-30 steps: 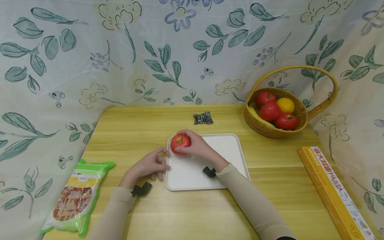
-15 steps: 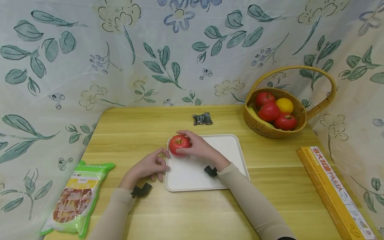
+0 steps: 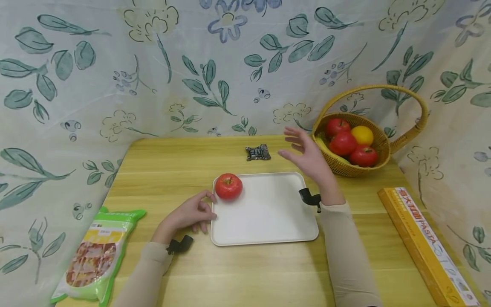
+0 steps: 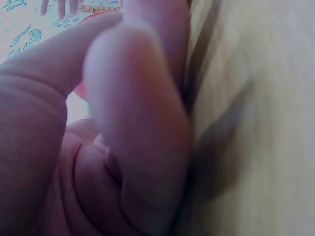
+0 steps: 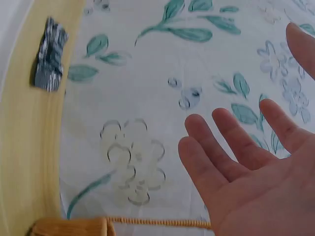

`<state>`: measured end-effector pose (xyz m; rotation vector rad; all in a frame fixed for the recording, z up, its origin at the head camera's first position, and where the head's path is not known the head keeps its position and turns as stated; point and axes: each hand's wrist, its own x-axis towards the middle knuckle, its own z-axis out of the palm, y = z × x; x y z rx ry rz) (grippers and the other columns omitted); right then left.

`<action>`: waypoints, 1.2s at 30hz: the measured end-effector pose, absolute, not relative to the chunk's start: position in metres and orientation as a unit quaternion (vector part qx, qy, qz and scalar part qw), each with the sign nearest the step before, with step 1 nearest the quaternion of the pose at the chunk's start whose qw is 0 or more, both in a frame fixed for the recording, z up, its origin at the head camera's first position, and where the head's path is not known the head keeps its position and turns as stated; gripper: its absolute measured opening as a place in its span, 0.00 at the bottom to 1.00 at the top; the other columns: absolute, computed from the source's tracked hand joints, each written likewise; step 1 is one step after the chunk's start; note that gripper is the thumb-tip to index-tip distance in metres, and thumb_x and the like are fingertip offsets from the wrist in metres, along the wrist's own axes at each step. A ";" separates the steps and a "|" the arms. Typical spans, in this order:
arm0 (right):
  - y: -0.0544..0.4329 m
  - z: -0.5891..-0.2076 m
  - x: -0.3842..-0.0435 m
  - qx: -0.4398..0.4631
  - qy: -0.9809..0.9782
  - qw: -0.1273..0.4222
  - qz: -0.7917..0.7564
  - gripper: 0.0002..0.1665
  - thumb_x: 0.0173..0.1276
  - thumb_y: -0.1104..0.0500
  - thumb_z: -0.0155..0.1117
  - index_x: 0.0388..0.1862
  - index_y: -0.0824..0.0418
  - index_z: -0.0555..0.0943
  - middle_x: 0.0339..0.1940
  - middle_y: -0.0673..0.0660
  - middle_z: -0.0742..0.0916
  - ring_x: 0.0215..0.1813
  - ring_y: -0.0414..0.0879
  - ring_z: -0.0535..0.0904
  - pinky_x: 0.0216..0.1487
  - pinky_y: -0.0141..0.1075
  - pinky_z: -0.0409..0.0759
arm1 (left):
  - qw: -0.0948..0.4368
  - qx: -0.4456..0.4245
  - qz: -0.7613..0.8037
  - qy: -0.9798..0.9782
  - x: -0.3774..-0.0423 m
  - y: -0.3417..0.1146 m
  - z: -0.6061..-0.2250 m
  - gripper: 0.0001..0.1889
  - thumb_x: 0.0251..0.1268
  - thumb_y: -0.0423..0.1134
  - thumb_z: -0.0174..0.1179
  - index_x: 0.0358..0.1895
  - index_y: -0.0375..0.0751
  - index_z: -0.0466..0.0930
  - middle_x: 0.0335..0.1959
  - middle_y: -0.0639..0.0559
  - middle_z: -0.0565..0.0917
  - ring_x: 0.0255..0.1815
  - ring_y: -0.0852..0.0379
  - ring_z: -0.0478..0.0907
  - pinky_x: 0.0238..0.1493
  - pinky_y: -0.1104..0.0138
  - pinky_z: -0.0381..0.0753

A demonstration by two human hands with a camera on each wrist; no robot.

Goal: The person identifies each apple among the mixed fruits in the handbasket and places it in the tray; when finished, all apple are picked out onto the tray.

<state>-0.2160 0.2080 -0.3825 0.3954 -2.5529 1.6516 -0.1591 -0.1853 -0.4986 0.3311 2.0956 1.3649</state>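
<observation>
A red apple [image 3: 228,186] sits in the back left corner of the white tray [image 3: 268,209]. My left hand [image 3: 191,213] rests at the tray's left edge with loosely bent fingers and holds nothing; its fingertips are right at the rim. In the left wrist view, bent fingers [image 4: 138,113] fill most of the picture and cover much of the apple. My right hand [image 3: 307,157] is raised over the tray's back right corner, fingers spread, holding nothing. It is just left of the wicker basket [image 3: 345,169], and the right wrist view shows its extended fingers [image 5: 236,147].
Red apples [image 3: 343,143], a yellow round fruit [image 3: 362,135] and a banana [image 3: 330,150] lie in the basket. A small dark packet [image 3: 258,152] is behind the tray. A green-edged food bag [image 3: 96,256] lies at left, a pasta box [image 3: 426,245] at right.
My right hand has let go of the apple and moved right and back toward the basket, its fingers spreading. The apple stays on the tray, and the left hand has hardly moved.
</observation>
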 end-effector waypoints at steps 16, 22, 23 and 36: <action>0.321 -0.402 -0.237 -0.067 -0.839 0.154 0.518 0.47 0.71 0.43 0.74 0.84 0.46 0.63 0.84 0.57 0.71 0.84 0.54 0.65 0.87 0.51 0.60 | 0.308 0.125 0.515 0.790 -0.159 -0.185 -0.499 0.28 0.68 0.43 0.73 0.64 0.44 0.69 0.33 0.45 0.87 0.19 0.54 0.85 0.16 0.68 0.77; 0.340 -0.407 -0.243 -0.108 -0.835 0.147 0.519 0.49 0.70 0.38 0.73 0.84 0.43 0.63 0.84 0.57 0.70 0.85 0.52 0.62 0.87 0.53 0.60 | 0.308 0.126 0.515 0.790 -0.159 -0.186 -0.498 0.27 0.69 0.42 0.72 0.64 0.44 0.69 0.32 0.45 0.86 0.20 0.54 0.85 0.16 0.68 0.77; 0.343 -0.408 -0.244 -0.110 -0.837 0.145 0.515 0.49 0.70 0.38 0.73 0.84 0.44 0.62 0.85 0.57 0.69 0.86 0.52 0.61 0.87 0.54 0.59 | 0.308 0.126 0.514 0.790 -0.159 -0.186 -0.498 0.27 0.69 0.42 0.72 0.64 0.44 0.69 0.32 0.45 0.86 0.20 0.54 0.85 0.16 0.68 0.78; 0.362 -0.421 -0.265 -0.101 -0.871 0.106 0.468 0.56 0.68 0.35 0.72 0.87 0.47 0.56 0.86 0.62 0.64 0.83 0.62 0.62 0.81 0.64 0.65 | 0.307 0.124 0.511 0.793 -0.161 -0.186 -0.500 0.27 0.69 0.44 0.72 0.64 0.45 0.69 0.31 0.47 0.85 0.19 0.53 0.85 0.17 0.67 0.78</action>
